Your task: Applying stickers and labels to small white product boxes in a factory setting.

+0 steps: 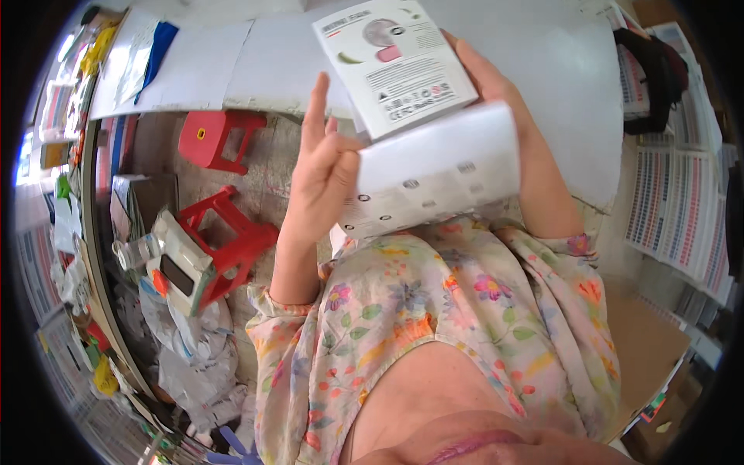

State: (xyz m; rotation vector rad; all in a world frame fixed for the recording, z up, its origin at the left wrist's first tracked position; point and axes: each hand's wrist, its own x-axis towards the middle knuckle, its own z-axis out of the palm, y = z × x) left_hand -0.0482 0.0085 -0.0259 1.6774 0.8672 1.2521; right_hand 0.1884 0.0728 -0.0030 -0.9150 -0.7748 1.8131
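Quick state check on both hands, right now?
Left hand: closed on the left edge of a white printed sheet, index finger raised.
Right hand: holding a white box by its right side, fingers partly hidden.

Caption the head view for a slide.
The left hand holds a white printed paper sheet while the right hand grips a white rectangular printed cardboard box.

Room over white table (271, 62) left of box (395, 74); apparent leaflet (438, 167), blurred, blocks near side.

- Heading, text block and symbols are printed on the white box (395, 66).
- Blurred, unreadable marks are borne by the adjacent white panel (434, 167).
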